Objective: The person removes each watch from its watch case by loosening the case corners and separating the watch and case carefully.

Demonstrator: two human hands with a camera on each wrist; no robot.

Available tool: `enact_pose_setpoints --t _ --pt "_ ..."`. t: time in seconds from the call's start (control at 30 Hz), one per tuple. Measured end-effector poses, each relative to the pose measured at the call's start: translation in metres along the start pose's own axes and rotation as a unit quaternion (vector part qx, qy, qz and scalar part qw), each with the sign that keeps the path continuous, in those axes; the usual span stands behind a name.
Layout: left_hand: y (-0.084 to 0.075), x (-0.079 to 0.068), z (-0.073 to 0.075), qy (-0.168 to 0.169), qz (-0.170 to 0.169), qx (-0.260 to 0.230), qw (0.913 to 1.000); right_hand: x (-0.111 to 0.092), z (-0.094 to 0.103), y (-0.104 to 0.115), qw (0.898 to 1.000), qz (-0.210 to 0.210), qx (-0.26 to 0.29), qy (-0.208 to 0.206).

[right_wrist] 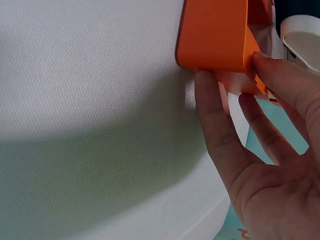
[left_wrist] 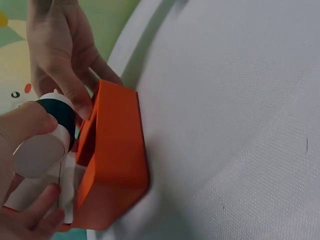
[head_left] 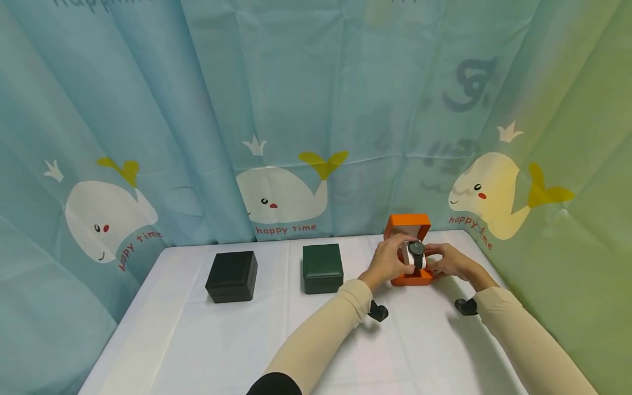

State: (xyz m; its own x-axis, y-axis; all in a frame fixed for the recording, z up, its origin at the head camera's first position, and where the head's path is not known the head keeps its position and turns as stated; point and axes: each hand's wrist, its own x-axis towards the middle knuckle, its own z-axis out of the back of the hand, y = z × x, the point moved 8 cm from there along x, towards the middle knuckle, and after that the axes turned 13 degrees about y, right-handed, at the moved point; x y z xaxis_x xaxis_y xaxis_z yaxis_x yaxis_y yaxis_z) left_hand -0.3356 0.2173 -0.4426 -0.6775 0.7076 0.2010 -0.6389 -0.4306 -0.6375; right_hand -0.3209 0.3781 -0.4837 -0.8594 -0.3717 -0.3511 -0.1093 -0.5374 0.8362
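At the right of the table, an orange watch box point(head_left: 411, 280) stands with its lid point(head_left: 407, 219) raised at the back. My left hand point(head_left: 387, 260) grips a white watch cushion point(left_wrist: 39, 156) by its ends, thumb on one side and fingers on the other. Around the cushion goes a black wristwatch point(head_left: 417, 249), its dial facing up toward the head camera. Cushion and watch are at the box's opening. Holding the box by its side wall, my right hand point(right_wrist: 272, 175) has its thumb at the rim and fingers against the outer wall.
A closed green box point(head_left: 322, 269) sits left of the orange one, and a closed black box point(head_left: 231, 277) lies farther left. White cloth covers the table point(head_left: 222, 351). A blue curtain point(head_left: 207, 109) with whale prints hangs right behind its back edge.
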Motion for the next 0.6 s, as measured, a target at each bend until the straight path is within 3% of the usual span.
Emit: enact_pose_setpoints --t 0.2,0.6 --pt "0.0 -0.005 0.005 -0.008 -0.019 -0.046 0.9987 0.0 -0.001 -0.001 1.0 0.003 0.007 0.002" --pt "0.008 -0.012 0.007 -0.01 -0.011 -0.14 0.9901 -0.002 -0.002 0.002 1.0 0.0 -0.009 0.001"
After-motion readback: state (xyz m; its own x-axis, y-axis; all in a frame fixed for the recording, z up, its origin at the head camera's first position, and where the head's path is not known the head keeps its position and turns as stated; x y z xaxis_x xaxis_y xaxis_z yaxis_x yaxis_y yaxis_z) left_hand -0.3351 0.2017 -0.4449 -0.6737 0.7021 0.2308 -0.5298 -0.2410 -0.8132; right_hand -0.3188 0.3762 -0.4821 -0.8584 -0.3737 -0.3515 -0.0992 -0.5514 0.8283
